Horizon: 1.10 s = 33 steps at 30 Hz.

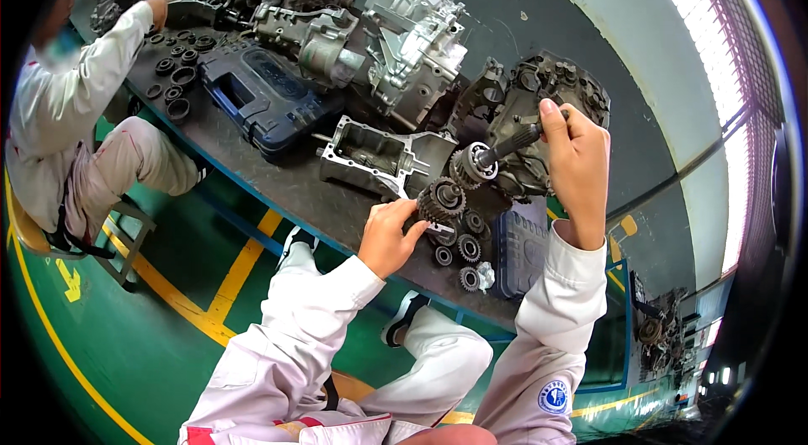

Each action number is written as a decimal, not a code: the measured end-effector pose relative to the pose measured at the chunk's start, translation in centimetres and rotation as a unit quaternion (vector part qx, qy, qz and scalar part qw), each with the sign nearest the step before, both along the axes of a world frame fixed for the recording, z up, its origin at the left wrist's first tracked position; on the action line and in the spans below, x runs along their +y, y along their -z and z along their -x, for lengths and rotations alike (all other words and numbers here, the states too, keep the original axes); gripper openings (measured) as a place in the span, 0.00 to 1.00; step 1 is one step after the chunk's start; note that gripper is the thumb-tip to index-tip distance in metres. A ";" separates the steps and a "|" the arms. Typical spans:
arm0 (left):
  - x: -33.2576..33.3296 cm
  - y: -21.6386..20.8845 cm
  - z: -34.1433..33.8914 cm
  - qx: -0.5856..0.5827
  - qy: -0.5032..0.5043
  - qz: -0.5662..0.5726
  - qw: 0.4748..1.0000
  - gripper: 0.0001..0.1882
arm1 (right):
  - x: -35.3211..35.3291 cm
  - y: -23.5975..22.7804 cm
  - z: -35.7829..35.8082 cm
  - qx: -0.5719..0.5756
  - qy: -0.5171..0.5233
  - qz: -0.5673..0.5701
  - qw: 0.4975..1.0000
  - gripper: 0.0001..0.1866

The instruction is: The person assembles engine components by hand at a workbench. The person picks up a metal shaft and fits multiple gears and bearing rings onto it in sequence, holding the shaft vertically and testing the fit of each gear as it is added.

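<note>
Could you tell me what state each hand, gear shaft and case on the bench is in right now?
left hand: gripping the lower gear cluster
right hand: closed on the splined gear shaft, tilted
open housing: empty, lying open
blue tool case: shut
loose gears: lying flat on bench

A blue tool case [261, 92] lies on the dark workbench [286, 184], black rings [172, 79] beside it; a co-worker [67, 108] sits nearby.
</note>
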<state>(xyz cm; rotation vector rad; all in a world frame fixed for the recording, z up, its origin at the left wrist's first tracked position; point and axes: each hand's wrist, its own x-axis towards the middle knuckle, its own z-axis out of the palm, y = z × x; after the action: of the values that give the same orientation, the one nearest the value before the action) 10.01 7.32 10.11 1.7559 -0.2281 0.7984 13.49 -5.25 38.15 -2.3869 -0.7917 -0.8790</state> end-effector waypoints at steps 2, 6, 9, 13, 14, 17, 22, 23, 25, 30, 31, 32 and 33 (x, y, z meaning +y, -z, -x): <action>0.0 -0.2 0.0 -0.003 0.002 0.014 1.000 0.15 | -0.1 -0.5 0.1 0.002 0.013 0.001 1.000 0.27; 0.0 -0.1 -0.1 -0.006 -0.001 0.015 1.000 0.16 | -0.7 -0.8 -0.6 0.030 -0.009 -0.040 0.999 0.27; -0.1 -0.3 0.1 -0.008 -0.016 0.008 1.000 0.17 | -0.1 -0.2 0.4 0.045 -0.031 -0.005 0.998 0.27; -0.2 0.0 0.0 -0.007 -0.015 0.016 1.000 0.17 | 0.8 0.7 0.3 0.057 -0.018 0.036 0.998 0.26; -0.3 0.1 -0.1 -0.005 -0.018 0.018 1.000 0.17 | 0.7 0.7 0.4 0.056 -0.019 0.037 0.998 0.26; -0.3 -0.2 0.0 0.008 -0.007 0.022 1.000 0.17 | 0.8 0.3 1.1 0.059 0.000 0.087 0.994 0.24; -0.2 0.7 -0.3 -0.010 -0.015 0.014 1.000 0.17 | 1.1 -0.3 1.8 0.073 -0.024 0.118 0.990 0.22; -0.2 0.7 -0.4 -0.010 -0.009 0.010 1.000 0.18 | 0.9 -0.4 1.6 0.078 -0.037 0.127 0.988 0.21; -0.2 0.5 -0.2 -0.007 -0.008 0.010 1.000 0.17 | 0.7 -0.5 1.6 0.079 -0.044 0.144 0.985 0.19; -0.5 -0.1 0.1 -0.011 -0.023 0.007 1.000 0.16 | 0.5 -1.1 1.9 0.095 -0.083 0.167 0.978 0.15; -0.8 -0.1 0.1 -0.007 -0.030 0.008 0.999 0.16 | 0.4 -1.1 2.0 0.106 -0.084 0.158 0.978 0.14; -0.9 0.0 0.1 0.000 -0.038 0.008 0.999 0.17 | 0.4 -1.0 2.1 0.117 -0.087 0.149 0.978 0.13; -1.0 0.0 0.1 0.001 -0.039 0.007 0.999 0.17 | 0.5 -1.0 2.2 0.119 -0.088 0.148 0.978 0.13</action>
<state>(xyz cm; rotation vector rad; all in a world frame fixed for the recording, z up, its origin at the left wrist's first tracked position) 9.88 6.32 10.12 1.7610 -0.1522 0.8521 11.27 -4.80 39.19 -2.5614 -1.0793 -0.4166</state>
